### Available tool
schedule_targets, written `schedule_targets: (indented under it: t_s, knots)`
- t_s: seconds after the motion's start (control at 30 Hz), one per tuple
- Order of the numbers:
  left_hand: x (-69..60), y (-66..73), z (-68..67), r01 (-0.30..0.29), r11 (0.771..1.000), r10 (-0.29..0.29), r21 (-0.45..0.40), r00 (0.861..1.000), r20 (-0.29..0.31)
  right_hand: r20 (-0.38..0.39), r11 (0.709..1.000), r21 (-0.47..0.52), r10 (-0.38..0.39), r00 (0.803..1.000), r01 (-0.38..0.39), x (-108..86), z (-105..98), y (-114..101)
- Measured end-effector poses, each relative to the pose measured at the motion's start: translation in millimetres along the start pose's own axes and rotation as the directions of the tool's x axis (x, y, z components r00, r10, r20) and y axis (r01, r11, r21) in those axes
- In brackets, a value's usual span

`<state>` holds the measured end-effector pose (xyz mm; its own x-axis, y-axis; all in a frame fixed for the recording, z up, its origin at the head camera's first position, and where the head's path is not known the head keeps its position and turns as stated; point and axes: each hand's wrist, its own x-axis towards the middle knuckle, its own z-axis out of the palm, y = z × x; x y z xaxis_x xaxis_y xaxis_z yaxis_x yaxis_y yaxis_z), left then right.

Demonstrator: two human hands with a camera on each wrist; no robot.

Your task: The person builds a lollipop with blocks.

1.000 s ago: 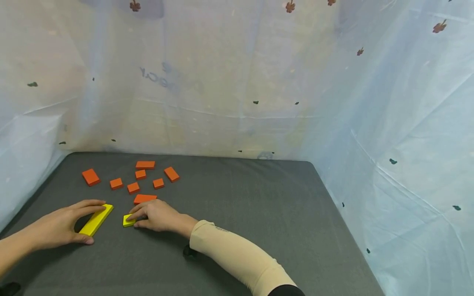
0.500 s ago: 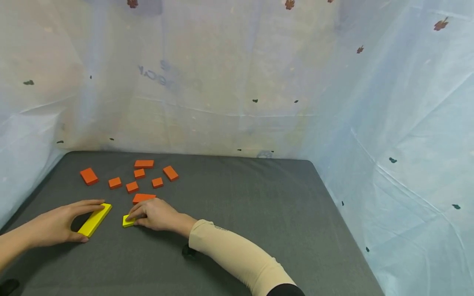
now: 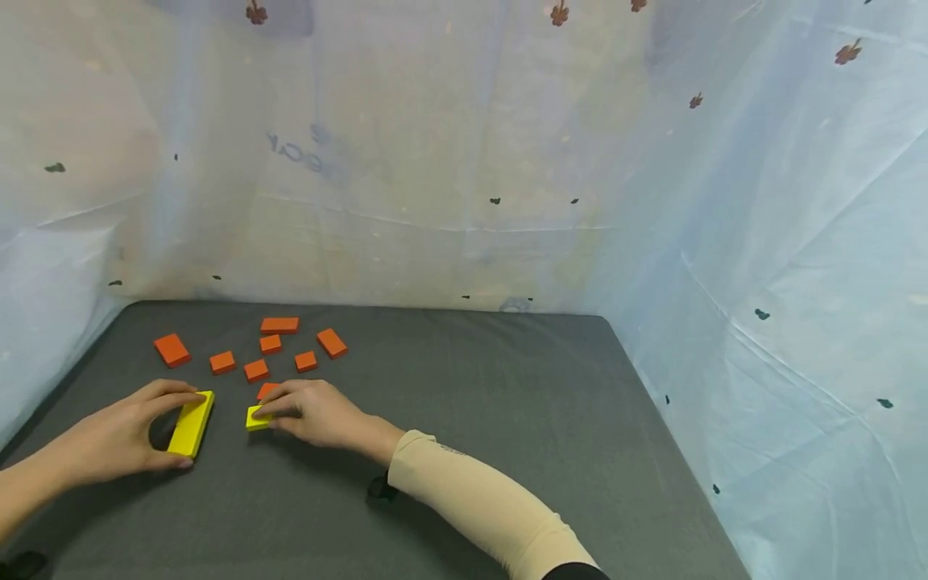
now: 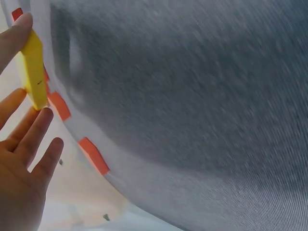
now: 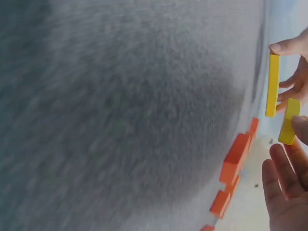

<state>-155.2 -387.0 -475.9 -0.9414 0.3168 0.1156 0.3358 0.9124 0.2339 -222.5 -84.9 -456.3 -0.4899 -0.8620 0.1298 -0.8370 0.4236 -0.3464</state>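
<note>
Long yellow block (image 3: 192, 425): located at the left of the worktop (image 3: 493, 435), spanned end to end by the left hand (image 3: 123, 435), which grips it with the thumb at the near end and fingertips at the far end. It is flat-sided, plain and straight-edged; the left wrist view shows a small dark mark on one face. Whether its underside touches the cloth-like surface cannot be told.

Short yellow block (image 3: 255, 419): near the first, a strip of worktop between them. The right hand (image 3: 319, 412) pinches it between thumb and fingers, covering part of its top.

Eight orange blocks (image 3: 256, 370) lie scattered beyond the hands, some oblong, some shorter. The one nearest the right hand is mostly hidden behind it. A dark object (image 3: 380, 488) below the right wrist is hard to identify. Lettering on the pale sheet (image 3: 406, 161) behind is too faint to read. The right wrist view cuts off both hands at its edge.
</note>
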Motion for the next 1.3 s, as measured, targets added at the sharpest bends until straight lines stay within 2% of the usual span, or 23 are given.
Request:
schedule_targets:
  t_s: [0.13, 0.33, 0.47, 0.57, 0.83, 0.97, 1.13, 1.3]
  knots:
    - [3.7, 13.0, 0.8, -0.059, 0.998, 0.056, -0.02, 0.991, -0.119, -0.064, 0.998, 0.06, -0.008, 0.998, 0.012, -14.6, -8, 8]
    - [15.4, 41.5, 1.7, -0.14, 0.99, 0.128, -0.024, 0.952, -0.276, -0.185, 0.992, 0.123, -0.007, 0.983, 0.03, -39.9, -23, 23]
    - [26.6, 63.6, 3.5, -0.191, 0.981, 0.167, -0.035, 0.923, -0.347, -0.249, 0.987, 0.156, 0.018, 0.968, 0.022, -56.7, -34, 33]
    - [36.3, 81.6, 6.1, -0.213, 0.976, 0.179, -0.052, 0.912, -0.368, -0.298, 0.982, 0.186, 0.043, 0.954, 0.014, -69.4, -41, 43]
    - [63.3, 136.3, 17.6, -0.223, 0.965, 0.158, -0.142, 0.918, -0.364, -0.403, 0.967, 0.251, 0.138, 0.905, -0.036, -105.5, -59, 72]
    - [76.7, 160.9, 27.3, -0.235, 0.956, 0.166, -0.173, 0.925, -0.343, -0.435, 0.969, 0.239, 0.161, 0.886, -0.059, -123.3, -66, 86]
    - [90.0, 189.1, 41.4, -0.254, 0.943, 0.19, -0.216, 0.942, -0.276, -0.415, 0.972, 0.2, 0.196, 0.888, -0.121, -142.5, -67, 99]
    - [96.2, 216.0, 58.9, -0.276, 0.932, 0.238, -0.236, 0.955, -0.179, -0.353, 0.965, 0.184, 0.243, 0.903, -0.188, -156.8, -63, 108]
